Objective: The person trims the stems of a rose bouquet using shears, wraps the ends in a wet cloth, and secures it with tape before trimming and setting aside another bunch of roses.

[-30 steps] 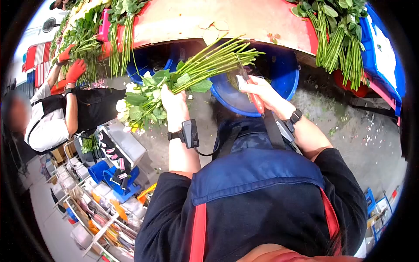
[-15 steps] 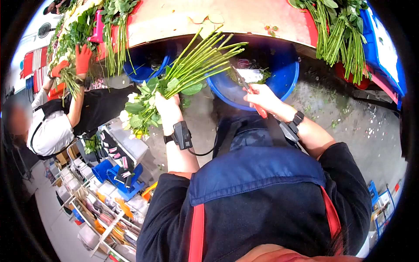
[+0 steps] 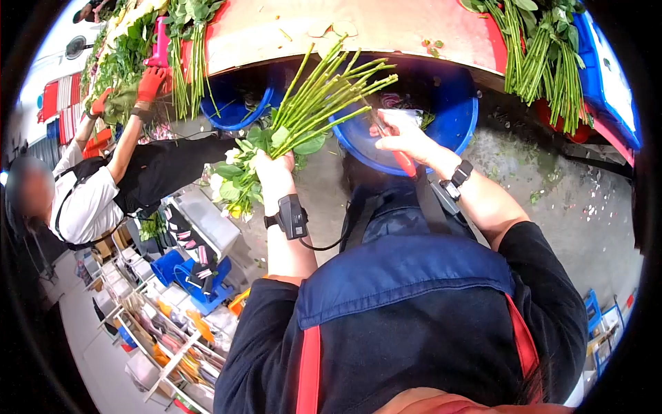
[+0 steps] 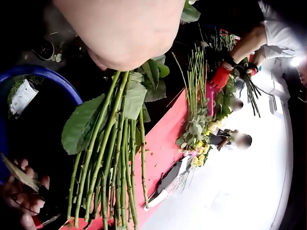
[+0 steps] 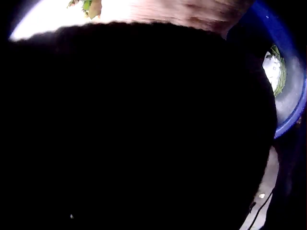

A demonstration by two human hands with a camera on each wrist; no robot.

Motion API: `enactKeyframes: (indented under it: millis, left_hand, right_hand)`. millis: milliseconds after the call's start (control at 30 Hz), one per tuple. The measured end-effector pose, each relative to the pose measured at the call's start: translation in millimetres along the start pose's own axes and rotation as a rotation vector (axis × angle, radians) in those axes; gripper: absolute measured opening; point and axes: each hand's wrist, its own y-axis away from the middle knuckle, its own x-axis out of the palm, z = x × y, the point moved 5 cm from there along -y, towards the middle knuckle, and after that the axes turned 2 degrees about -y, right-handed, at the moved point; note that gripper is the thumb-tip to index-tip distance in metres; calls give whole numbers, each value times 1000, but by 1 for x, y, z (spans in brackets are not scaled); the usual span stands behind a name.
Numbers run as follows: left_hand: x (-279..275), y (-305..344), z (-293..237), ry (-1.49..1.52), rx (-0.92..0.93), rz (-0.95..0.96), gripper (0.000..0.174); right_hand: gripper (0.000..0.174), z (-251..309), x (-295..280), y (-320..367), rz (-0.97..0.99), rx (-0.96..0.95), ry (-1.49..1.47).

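Note:
In the head view my left hand (image 3: 274, 172) grips a bunch of flowers by its green stems (image 3: 318, 103), with pale blooms (image 3: 231, 188) hanging at the lower left and cut ends fanned to the upper right. My right hand (image 3: 408, 138) holds red-handled shears (image 3: 404, 163), blades pointing at the stem ends. In the left wrist view the left hand (image 4: 124, 33) is above the stems (image 4: 112, 158), and part of the right hand (image 4: 24, 194) shows at the lower left. The right wrist view is mostly dark, with skin of the right hand (image 5: 182, 17) along its top.
Below the hands stands a blue bin (image 3: 474, 117) with clippings inside; another blue bin (image 3: 238, 125) is to its left. The pink-topped table (image 3: 276, 34) carries stem bundles (image 3: 552, 83) at the right. At the left, a person in red gloves (image 3: 150, 84) works with flowers.
Since half a second ago, the bunch and left hand have moved slightly right, and the right hand with the shears slightly up and left. The other person's gloved hands have moved toward the table.

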Motion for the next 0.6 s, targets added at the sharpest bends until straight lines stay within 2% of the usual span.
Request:
enactKeyframes:
  millis: [33, 133, 233, 333, 433, 533, 600]
  left_hand:
    - [-1, -4, 8, -7, 8, -6, 38]
    - [0, -7, 11, -220, 80, -17, 41]
    - [1, -4, 7, -164, 4, -8, 40]
    - [6, 8, -18, -123, 20, 9, 37]
    - [6, 11, -19, -35, -2, 21, 34]
    - [4, -2, -1, 1, 10, 24, 35]
    - [4, -5, 3, 89, 0, 14, 37]
  right_hand:
    - [81, -2, 1, 1, -28, -5, -29]
    - [66, -8, -4, -1, -128, -72, 196]
    - [58, -6, -2, 4, -137, -74, 290]
    - [60, 0, -6, 11, -185, 49, 295]
    - [62, -11, -17, 15, -134, 92, 324]
    - [66, -17, -28, 17, -165, -53, 369]
    - [71, -18, -26, 14, -103, -37, 220]
